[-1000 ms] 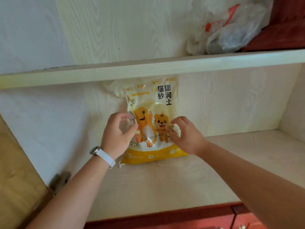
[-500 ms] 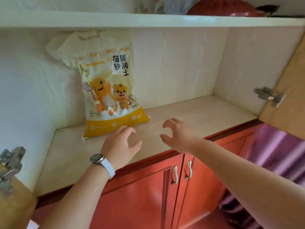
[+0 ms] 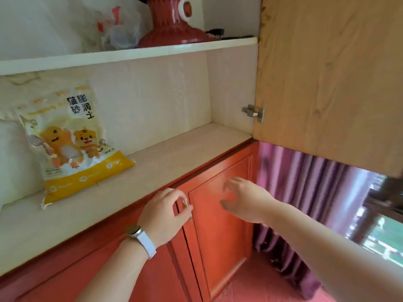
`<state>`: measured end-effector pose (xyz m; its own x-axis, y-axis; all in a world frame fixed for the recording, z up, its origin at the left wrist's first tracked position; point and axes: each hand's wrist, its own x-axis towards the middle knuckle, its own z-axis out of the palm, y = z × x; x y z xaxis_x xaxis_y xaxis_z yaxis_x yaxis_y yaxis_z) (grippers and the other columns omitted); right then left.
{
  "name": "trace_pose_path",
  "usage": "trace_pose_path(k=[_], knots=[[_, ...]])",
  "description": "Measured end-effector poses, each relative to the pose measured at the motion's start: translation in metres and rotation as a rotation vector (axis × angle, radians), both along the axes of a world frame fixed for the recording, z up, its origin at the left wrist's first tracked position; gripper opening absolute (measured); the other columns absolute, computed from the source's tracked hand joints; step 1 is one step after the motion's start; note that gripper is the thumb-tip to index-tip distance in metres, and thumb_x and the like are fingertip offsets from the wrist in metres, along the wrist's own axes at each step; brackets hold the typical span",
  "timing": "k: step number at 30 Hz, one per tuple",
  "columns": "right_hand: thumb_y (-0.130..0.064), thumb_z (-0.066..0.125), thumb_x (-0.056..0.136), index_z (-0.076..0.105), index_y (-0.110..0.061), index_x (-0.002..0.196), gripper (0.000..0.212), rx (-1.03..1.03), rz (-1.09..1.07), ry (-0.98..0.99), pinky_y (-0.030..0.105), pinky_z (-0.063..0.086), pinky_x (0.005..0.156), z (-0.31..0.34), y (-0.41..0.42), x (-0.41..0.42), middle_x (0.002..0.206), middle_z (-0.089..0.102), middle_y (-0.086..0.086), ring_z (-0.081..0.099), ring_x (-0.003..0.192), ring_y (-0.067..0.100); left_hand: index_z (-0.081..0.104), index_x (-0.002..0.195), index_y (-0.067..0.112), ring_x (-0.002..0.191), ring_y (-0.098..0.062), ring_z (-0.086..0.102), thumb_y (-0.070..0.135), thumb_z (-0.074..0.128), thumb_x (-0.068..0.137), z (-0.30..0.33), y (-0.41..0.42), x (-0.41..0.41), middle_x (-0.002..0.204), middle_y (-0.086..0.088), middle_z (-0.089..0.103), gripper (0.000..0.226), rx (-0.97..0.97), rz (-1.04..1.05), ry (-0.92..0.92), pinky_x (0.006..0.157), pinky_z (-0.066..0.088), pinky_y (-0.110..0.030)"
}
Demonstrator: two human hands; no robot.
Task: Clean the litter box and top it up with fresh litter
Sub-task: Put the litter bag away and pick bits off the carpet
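Observation:
A yellow and white bag of cat litter (image 3: 74,149) with cartoon animals stands upright on the pale cupboard shelf (image 3: 174,153), leaning against the back wall at the left. Both hands are well below and to the right of it, in front of the red lower cabinet doors (image 3: 220,214). My left hand (image 3: 163,214), with a white watch on the wrist, has loosely curled fingers and holds nothing; a metal door handle (image 3: 185,202) shows between thumb and fingers. My right hand (image 3: 246,201) is spread, palm down, and empty. No litter box is in view.
The upper cupboard door (image 3: 327,83) hangs wide at the right on a metal hinge (image 3: 254,112). On the shelf above sit a red ribbed vase (image 3: 172,29) and crumpled plastic bags (image 3: 120,29). A purple curtain (image 3: 305,203) and a window (image 3: 381,232) lie to the right.
Both hands let go of the litter bag, which stays on the shelf, and dropped down and right to the red lower doors. The view swung right and down.

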<state>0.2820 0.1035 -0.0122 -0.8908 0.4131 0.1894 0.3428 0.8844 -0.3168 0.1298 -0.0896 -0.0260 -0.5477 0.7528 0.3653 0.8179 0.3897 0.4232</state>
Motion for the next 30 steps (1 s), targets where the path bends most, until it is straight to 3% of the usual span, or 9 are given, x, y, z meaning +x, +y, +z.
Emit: trace_pose_path(k=[3,9,16,21,25,30], knots=[[-0.05,0.054,0.087,0.055,-0.027,0.118,0.038,-0.034,-0.105,-0.02,0.035,0.051,0.083,-0.007,0.021,0.078,0.118,0.056,-0.006,0.059,0.103,0.021,0.062,0.095,0.035,0.089,-0.004,0.058,0.063,0.048,0.075,-0.01,0.035,0.057,0.096,0.021,0.059,0.037,-0.014,-0.094,-0.044,0.082,0.05,-0.033],[-0.046,0.05,0.084,0.057,-0.025,0.101,0.028,-0.045,-0.343,-0.064,0.032,0.052,0.077,-0.019,0.054,0.251,0.102,0.064,-0.004,0.063,0.095,0.026,0.065,0.099,0.031,0.097,-0.008,0.06,0.062,0.046,0.076,-0.021,0.114,0.19,0.099,0.019,0.062,0.044,-0.101,-0.344,-0.048,0.085,0.05,-0.03],[-0.046,0.051,0.087,0.06,-0.025,0.104,0.028,-0.079,-0.552,-0.13,0.033,0.051,0.078,-0.04,0.064,0.436,0.11,0.066,0.0,0.062,0.102,0.028,0.062,0.093,0.03,0.091,-0.008,0.058,0.064,0.039,0.074,-0.041,0.18,0.347,0.092,0.015,0.061,0.046,-0.245,-0.629,-0.032,0.085,0.046,-0.029],[-0.049,0.048,0.089,0.058,-0.028,0.108,0.03,-0.186,-0.773,-0.172,0.033,0.047,0.079,-0.06,0.052,0.542,0.114,0.064,-0.005,0.059,0.105,0.023,0.057,0.093,0.038,0.089,-0.002,0.055,0.057,0.049,0.08,-0.05,0.207,0.441,0.089,0.021,0.058,0.024,-0.344,-0.787,-0.037,0.082,0.043,-0.023],[-0.049,0.046,0.089,0.058,-0.03,0.106,0.029,-0.253,-0.93,-0.141,0.032,0.045,0.075,-0.069,0.039,0.615,0.113,0.062,-0.008,0.059,0.101,0.02,0.062,0.104,0.034,0.097,-0.002,0.057,0.068,0.035,0.073,-0.054,0.23,0.507,0.1,0.022,0.061,0.054,-0.384,-0.916,-0.01,0.088,0.046,-0.025],[-0.047,0.047,0.09,0.059,-0.026,0.107,0.03,-0.335,-1.114,-0.074,0.035,0.05,0.083,-0.074,0.021,0.69,0.113,0.063,-0.005,0.059,0.1,0.02,0.057,0.1,0.039,0.098,0.0,0.055,0.054,0.053,0.088,-0.059,0.264,0.588,0.099,0.024,0.058,0.02,-0.423,-1.091,0.057,0.086,0.044,-0.022]])
